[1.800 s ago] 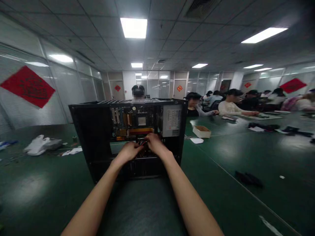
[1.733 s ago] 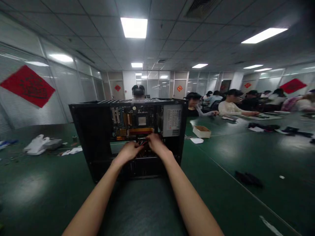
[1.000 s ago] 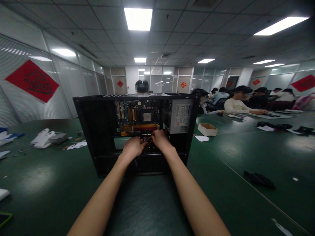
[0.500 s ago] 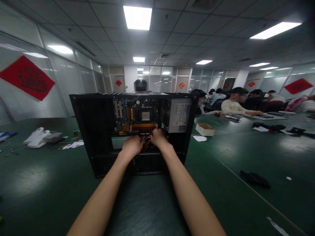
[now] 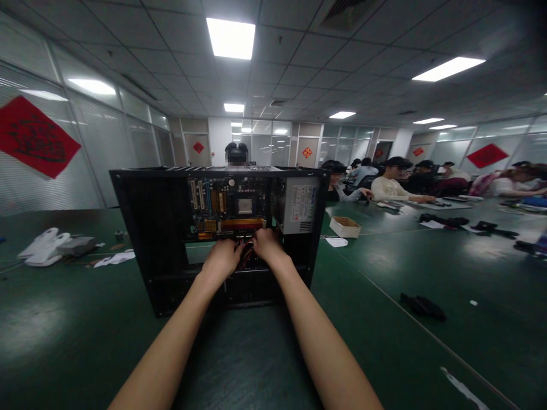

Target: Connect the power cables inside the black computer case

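1. The open computer case (image 5: 171, 239) stands upright on the green table (image 5: 427, 267); both hands reach into its opening, just below the motherboard (image 5: 226, 208)
2. The left hand (image 5: 223, 257) and right hand (image 5: 265, 245) sit close together, fingers curled around a bundle of red and dark wires (image 5: 247, 254) – whether they pinch a connector I cannot tell, since the fingertips are hidden
3. Likely risk: a hard tug on the wires could bend a pin on the motherboard just above
4. The power supply (image 5: 299, 205) sits right of the motherboard – a snagged wire might strain its leads
5. Pushing forward could tip the case
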`<state>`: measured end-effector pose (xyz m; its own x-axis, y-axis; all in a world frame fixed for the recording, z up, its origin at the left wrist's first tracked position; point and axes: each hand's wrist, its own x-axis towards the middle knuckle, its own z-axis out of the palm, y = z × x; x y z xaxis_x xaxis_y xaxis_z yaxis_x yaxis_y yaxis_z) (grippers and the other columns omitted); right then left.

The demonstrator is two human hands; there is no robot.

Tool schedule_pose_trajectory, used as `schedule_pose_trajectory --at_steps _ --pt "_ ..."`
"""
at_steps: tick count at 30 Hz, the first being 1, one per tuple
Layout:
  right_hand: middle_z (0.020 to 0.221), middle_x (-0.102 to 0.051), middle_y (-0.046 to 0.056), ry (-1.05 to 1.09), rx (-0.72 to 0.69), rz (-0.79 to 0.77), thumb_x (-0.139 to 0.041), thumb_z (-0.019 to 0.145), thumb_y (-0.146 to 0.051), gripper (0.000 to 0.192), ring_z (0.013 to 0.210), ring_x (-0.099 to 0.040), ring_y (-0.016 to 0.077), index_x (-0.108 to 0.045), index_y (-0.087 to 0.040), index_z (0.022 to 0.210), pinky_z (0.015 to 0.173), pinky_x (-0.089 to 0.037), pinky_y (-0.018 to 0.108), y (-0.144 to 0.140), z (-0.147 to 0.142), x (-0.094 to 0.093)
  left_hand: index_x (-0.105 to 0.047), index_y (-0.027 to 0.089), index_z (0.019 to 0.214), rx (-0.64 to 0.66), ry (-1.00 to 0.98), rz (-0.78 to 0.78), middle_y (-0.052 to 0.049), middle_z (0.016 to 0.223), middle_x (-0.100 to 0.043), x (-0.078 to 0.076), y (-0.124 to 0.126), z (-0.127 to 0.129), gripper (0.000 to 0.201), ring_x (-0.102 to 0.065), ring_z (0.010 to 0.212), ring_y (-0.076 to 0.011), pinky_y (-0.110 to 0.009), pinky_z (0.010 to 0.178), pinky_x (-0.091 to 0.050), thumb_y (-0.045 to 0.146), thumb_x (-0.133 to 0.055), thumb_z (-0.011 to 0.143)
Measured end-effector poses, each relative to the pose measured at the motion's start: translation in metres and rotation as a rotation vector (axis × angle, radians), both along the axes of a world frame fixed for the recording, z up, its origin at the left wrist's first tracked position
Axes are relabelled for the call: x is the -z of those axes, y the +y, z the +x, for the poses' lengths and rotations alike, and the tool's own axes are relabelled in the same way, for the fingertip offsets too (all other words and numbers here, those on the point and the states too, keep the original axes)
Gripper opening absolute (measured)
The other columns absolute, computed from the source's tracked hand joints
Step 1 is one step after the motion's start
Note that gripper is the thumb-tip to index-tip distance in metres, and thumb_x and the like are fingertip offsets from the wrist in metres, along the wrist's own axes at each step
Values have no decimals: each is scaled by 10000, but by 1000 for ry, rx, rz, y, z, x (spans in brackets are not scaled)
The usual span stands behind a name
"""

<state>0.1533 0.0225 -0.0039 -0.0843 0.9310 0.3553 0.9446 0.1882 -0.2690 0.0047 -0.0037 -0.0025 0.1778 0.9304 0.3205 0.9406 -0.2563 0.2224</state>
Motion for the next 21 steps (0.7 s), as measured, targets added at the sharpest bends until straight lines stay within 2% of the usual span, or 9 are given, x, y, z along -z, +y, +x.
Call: schedule_pose_trajectory --at_steps 3,5,9,14,21 --pt "995 -714 164 0 0 -3 -507 900 -241 257 945 -683 242 -722 -137 995 781 -496 283 1 0 -1 -695 151 1022 71 -69 131 -116 982 -729 -1 14 -3 281 -663 950 -233 -291 804 -452 299 -475 927" --pt "973 -719 160 -4 1 0 -518 890 -242 249 931 -686 246 -729 -140 976 770 -498 286 1 -1 -1 -690 169 1074 119 -57 177 -104 1059 -721 -3 24 -5 256 -645 1015 -224 -284 864 -439 232 -509 904" --pt "972 -721 157 -2 2 -9 -517 885 -239 249 923 -689 248 -729 -147 979 760 -501 291 1 -1 -2 -746 185 959 176 64 114 -106 1003 -732 -4 37 -6 251 -651 978 -230 -286 843 -441 212 -507 890" --pt "999 -716 159 11 9 -15 -523 883 -231 247 942 -684 251 -724 -145 998 778 -502 299 -1 -1 -3 -752 157 909 158 182 129 -135 923 -717 -7 34 -2 324 -651 911 -235 -296 785 -439 188 -430 894" --pt "999 -713 164 4 -5 -1 -516 893 -247 253 941 -682 258 -724 -137 984 772 -500 298 0 1 -3 -733 137 882 147 210 118 -158 936 -713 -13 34 3 315 -657 909 -255 -307 755 -438 176 -420 886"
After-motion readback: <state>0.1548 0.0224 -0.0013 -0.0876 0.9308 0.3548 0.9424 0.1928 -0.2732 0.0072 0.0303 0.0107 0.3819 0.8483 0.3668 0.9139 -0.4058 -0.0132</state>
